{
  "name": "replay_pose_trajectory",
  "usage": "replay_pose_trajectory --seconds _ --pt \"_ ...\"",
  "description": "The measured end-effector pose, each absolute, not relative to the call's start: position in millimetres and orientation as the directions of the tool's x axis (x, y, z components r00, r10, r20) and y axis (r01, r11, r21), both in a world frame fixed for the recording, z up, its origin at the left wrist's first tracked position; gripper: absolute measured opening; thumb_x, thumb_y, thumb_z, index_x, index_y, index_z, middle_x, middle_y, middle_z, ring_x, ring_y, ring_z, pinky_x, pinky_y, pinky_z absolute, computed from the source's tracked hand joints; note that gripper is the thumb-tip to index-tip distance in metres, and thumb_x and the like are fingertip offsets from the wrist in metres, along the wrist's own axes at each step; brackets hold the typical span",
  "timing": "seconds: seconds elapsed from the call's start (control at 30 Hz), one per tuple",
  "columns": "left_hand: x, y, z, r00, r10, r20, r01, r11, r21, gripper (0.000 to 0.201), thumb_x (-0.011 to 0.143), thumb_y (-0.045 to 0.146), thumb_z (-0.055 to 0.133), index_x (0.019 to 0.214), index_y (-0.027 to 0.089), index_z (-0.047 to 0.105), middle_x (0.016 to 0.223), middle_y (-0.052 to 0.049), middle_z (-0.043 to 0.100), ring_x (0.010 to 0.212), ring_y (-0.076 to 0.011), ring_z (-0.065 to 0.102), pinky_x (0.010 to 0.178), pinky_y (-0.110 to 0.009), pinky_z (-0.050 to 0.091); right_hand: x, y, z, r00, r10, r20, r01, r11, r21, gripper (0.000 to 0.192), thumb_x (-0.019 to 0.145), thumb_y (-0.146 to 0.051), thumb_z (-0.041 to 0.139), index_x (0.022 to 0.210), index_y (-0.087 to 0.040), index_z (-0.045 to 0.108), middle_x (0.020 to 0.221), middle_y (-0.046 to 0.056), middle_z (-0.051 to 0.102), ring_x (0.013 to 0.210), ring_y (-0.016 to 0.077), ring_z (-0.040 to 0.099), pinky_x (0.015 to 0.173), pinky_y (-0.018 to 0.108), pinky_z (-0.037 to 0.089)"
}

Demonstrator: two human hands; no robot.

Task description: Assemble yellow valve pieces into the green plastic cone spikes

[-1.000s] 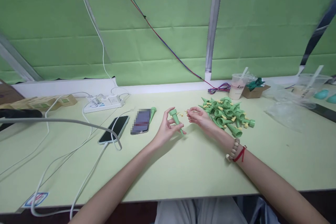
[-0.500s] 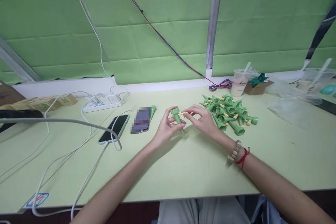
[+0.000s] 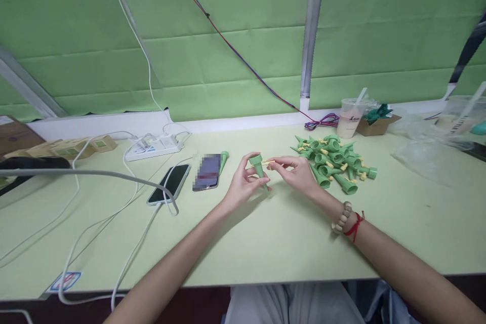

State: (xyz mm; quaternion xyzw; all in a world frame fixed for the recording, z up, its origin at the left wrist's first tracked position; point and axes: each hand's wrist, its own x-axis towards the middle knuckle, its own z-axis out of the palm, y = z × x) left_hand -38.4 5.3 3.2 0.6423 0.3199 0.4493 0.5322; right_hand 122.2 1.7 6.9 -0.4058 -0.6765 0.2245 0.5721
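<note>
Upright but slightly tilted, a green plastic watering spike (image 3: 256, 162) is gripped in my left hand (image 3: 245, 182), its wide end up and its point down over the table. My right hand (image 3: 292, 172) pinches a small yellow valve piece (image 3: 269, 162) at the side of the spike, just below its wide collar. Whether the yellow piece sits in the spike or only touches it, I cannot tell. Right of my right hand lies a pile of similar green spikes (image 3: 336, 159), many with yellow pieces. Another green spike (image 3: 224, 161) lies left of my left hand, beside a phone.
Two phones, one blurred (image 3: 207, 172) and one dark-screened (image 3: 170, 184), lie on the left with white cables around them. Behind is a power strip (image 3: 154, 148). At the back right stand a drink cup (image 3: 348, 120), a small cardboard box (image 3: 375, 125) and a plastic bag (image 3: 421, 149).
The whole view has shifted slightly. A yellow bit seen at the spike's left side earlier no longer shows there. Both hands keep nearly the same hold.
</note>
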Motion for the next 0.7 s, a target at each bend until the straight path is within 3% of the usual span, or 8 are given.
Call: replay_pose_trajectory --seconds 0.17,0.37,0.7 --pt "-35.2 3.8 -1.0 0.4 0.886 0.235 -0.075 -0.224 0.972 0.068 0.065 0.03 0.07 0.123 0.025 0.034 0.086 -0.003 0.065 0.058 -0.0159 0.065 0.061 -0.035 0.054 119.0 1.4 3.4 -0.076 0.759 0.647 0.321 0.632 -0.705 0.015 0.076 -0.026 0.059 0.077 -0.021 0.072 0.078 0.004 0.072 0.069 0.0164 0.066 0.053 0.024 0.049" --pt "-33.5 4.8 0.9 0.339 0.888 0.31 -0.146 -0.275 0.95 0.073 0.069 0.028 0.067 0.129 0.027 0.026 0.083 -0.001 0.064 0.064 -0.0144 0.065 0.067 -0.034 0.054 118.5 2.2 4.9 0.048 0.793 0.607 0.276 0.574 -0.771 0.015 0.075 -0.026 0.059 0.077 -0.019 0.072 0.081 0.005 0.072 0.074 0.0176 0.067 0.059 0.026 0.051" --pt "-35.7 6.1 -0.2 0.379 0.874 0.304 -0.1 -0.288 0.953 0.078 0.07 0.026 0.064 0.135 0.027 0.022 0.083 -0.001 0.063 0.066 -0.0144 0.064 0.068 -0.035 0.053 118.4 0.6 7.2 0.026 0.805 0.593 0.261 0.568 -0.781 0.014 0.076 -0.024 0.059 0.077 -0.019 0.071 0.084 0.006 0.072 0.076 0.0178 0.066 0.062 0.026 0.051"
